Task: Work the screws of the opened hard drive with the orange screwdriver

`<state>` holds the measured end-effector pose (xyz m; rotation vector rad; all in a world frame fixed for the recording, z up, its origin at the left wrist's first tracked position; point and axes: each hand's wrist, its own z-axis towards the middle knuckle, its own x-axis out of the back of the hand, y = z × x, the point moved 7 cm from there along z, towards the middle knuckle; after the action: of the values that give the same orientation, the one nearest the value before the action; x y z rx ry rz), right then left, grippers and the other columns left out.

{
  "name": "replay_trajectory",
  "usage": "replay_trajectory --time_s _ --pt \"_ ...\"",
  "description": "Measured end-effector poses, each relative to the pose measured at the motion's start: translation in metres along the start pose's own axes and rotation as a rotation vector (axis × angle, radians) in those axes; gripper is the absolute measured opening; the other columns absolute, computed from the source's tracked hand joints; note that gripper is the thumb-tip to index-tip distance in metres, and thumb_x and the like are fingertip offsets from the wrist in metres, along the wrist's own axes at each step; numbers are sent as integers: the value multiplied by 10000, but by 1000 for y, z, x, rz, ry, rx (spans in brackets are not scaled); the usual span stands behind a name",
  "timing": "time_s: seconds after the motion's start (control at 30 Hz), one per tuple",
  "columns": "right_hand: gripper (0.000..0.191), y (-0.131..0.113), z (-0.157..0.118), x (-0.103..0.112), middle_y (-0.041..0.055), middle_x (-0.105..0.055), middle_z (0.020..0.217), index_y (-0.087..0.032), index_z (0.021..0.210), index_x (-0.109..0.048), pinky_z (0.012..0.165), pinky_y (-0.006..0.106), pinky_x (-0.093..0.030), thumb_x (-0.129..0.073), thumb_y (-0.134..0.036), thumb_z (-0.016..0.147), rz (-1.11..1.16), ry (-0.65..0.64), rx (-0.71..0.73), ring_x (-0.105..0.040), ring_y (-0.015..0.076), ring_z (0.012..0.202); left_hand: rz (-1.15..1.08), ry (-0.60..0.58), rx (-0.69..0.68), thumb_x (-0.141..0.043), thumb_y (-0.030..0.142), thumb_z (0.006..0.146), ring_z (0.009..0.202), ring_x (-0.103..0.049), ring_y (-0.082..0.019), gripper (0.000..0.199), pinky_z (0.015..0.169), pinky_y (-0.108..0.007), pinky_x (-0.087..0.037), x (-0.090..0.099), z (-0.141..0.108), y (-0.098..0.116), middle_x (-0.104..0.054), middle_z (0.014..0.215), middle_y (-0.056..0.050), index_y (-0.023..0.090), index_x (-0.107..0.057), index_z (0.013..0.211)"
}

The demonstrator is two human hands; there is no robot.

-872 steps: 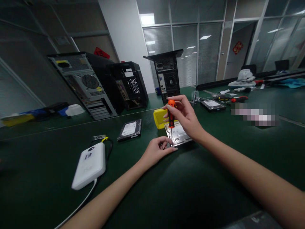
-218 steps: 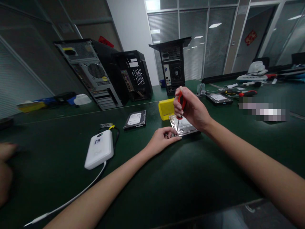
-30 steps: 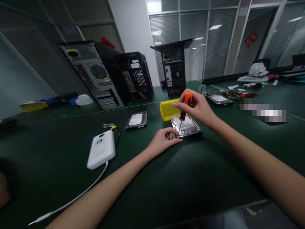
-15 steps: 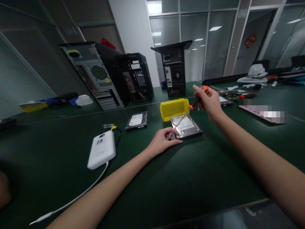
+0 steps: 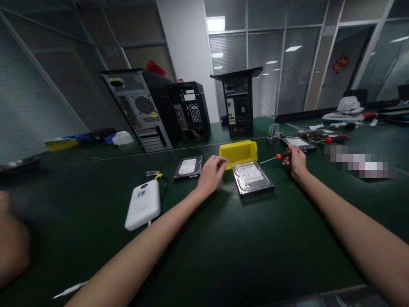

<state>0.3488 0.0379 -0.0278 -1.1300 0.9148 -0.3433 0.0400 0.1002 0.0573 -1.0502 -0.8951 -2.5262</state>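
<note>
My right hand (image 5: 297, 163) is closed around a black-and-orange screwdriver (image 5: 279, 156), its shaft pointing left. The shaft lies near the far right corner of a silver hard drive (image 5: 253, 179), label side up on the green table. My left hand (image 5: 209, 174) hovers left of that drive, at the front left edge of a yellow plastic box (image 5: 238, 152). Its thumb and fingers are drawn together; whether something small is between them I cannot make out. To its left lies a second hard drive (image 5: 188, 167). Another hard drive (image 5: 298, 143) rests behind my right hand.
A white power bank (image 5: 143, 204) marked 18, with a cable, lies at left. Computer cases (image 5: 238, 104) stand at the back. Red-and-black pliers (image 5: 337, 138) and a blurred-out flat object (image 5: 359, 160) are at right. Another person's hand (image 5: 12, 247) shows at the left edge.
The screwdriver has come off the hard drive, and my right hand has lowered and moved right with it. My left hand has left the drive and shifted toward the yellow box.
</note>
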Motion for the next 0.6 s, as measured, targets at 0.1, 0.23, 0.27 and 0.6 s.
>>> replay_trajectory --time_s 0.1,0.23,0.27,0.6 --pt "339 2 -1 -4 -100 -430 397 -192 748 -469 321 178 -396 -673 -459 702 -11 -33 -3 -374 50 298 45 -178 -23 -480 246 919 971 -607 -180 224 893 -274 -446 -23 21 7 -658 1064 -81 146 -648 1029" --pt "331 2 -3 -7 -88 -448 406 -182 742 -495 311 182 -399 -690 -447 696 -29 -48 10 -390 55 302 165 -357 119 -450 205 926 1131 -587 -226 305 966 -286 -424 -59 50 6 -638 1224 -131 100 -642 1139" --pt "330 2 -3 -7 -87 -448 406 -180 741 -499 307 181 -397 -691 -446 696 -32 -50 11 -390 56 302 175 -385 124 -458 200 921 1139 -587 -234 296 967 -285 -425 -68 56 7 -645 1219 -127 104 -665 1109" --pt "330 4 9 0 -91 -441 408 -181 746 -495 326 181 -414 -673 -456 707 -35 -64 23 -387 50 304 246 -363 285 -526 153 886 1131 -596 -234 318 961 -303 -434 -118 87 -7 -648 1208 -158 128 -650 1178"
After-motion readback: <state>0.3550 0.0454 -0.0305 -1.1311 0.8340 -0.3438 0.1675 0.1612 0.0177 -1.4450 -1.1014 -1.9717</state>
